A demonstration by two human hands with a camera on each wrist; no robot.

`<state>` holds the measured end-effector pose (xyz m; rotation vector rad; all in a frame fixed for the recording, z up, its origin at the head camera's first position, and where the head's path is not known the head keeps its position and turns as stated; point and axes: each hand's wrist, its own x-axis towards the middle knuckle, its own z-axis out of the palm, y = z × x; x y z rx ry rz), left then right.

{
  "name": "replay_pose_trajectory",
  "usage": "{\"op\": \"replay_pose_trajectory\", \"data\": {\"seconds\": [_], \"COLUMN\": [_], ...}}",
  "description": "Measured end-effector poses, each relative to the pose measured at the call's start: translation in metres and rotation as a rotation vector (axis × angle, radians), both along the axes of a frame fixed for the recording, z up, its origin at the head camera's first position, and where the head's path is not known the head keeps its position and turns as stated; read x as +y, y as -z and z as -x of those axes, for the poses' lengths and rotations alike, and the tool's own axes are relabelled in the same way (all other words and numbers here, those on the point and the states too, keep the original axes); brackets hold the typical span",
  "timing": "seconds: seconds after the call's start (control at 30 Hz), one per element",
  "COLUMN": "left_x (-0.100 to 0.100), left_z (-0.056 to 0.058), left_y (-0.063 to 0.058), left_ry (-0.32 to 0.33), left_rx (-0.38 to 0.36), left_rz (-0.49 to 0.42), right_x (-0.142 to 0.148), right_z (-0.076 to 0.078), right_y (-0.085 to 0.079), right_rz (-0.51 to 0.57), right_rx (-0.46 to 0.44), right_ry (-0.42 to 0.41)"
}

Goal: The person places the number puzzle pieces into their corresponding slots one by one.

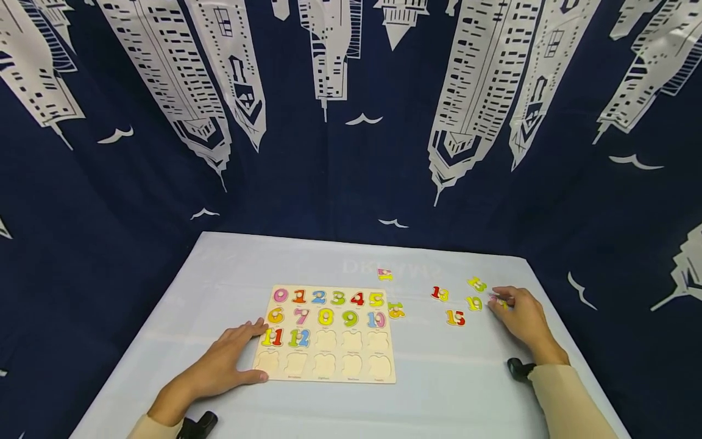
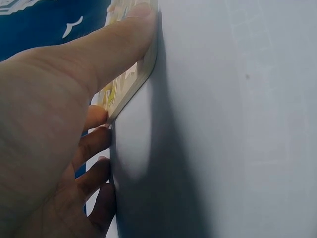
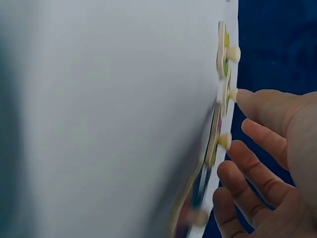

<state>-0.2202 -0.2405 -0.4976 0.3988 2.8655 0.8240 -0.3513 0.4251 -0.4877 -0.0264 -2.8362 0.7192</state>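
Observation:
A wooden number puzzle board point(image 1: 347, 373) lies on the table, with 0 through 12 filling its upper recesses. My left hand point(image 1: 227, 358) rests at its left edge; the thumb point(image 2: 124, 32) lies on the board's rim and the fingers are spread along the side. Over on the right, my right hand point(image 1: 521, 317) hovers round a pink-and-yellow number piece point(image 1: 500, 301), partly hidden by the fingers. In the right wrist view thumb and fingers stand apart near that piece's knob point(image 3: 224, 141), and no firm pinch shows.
Loose pieces lie right of the board: a red-and-yellow 13 point(image 1: 440, 294), a 15 point(image 1: 456, 317), a yellow-green 19 point(image 1: 474, 303) and another yellow-green piece point(image 1: 477, 284). A 16 point(image 1: 396, 310) touches or nearly touches the board's right edge. A pink-and-yellow piece point(image 1: 385, 275) lies behind it.

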Motion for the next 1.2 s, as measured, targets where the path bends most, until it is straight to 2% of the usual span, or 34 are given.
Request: {"op": "replay_pose_trajectory", "data": {"seconds": [0.13,0.27,0.5,0.7,0.83,0.97,1.07,1.2], "left_x": [-0.001,-0.002,-0.001,-0.005,-0.003,-0.003,-0.005,-0.006], "left_z": [0.001,0.001,0.004,0.004,0.007,0.009,0.01,0.009], "left_y": [0.001,0.001,0.004,0.004,0.001,-0.001,-0.003,-0.004], "left_ry": [-0.003,0.001,0.006,0.004,0.015,0.026,0.033,0.034], "left_rx": [-0.004,-0.006,-0.024,0.003,0.019,0.057,0.078,0.076], "left_rz": [-0.003,-0.01,-0.018,0.015,0.035,0.063,0.066,0.064], "right_x": [-0.009,-0.016,-0.026,-0.038,-0.045,-0.065,-0.088,-0.126], "right_z": [0.025,0.043,0.053,0.06,0.057,0.045,0.029,0.008], "right_y": [-0.002,-0.003,-0.007,-0.008,-0.012,-0.017,-0.023,-0.029], "right_rz": [0.008,0.017,0.019,0.041,0.057,0.062,0.068,0.07], "right_rx": [-0.023,-0.056,-0.087,-0.076,-0.008,0.084,0.126,0.151], "right_ry": [-0.026,-0.007,0.092,0.134,0.135,0.086,0.024,-0.098]}}
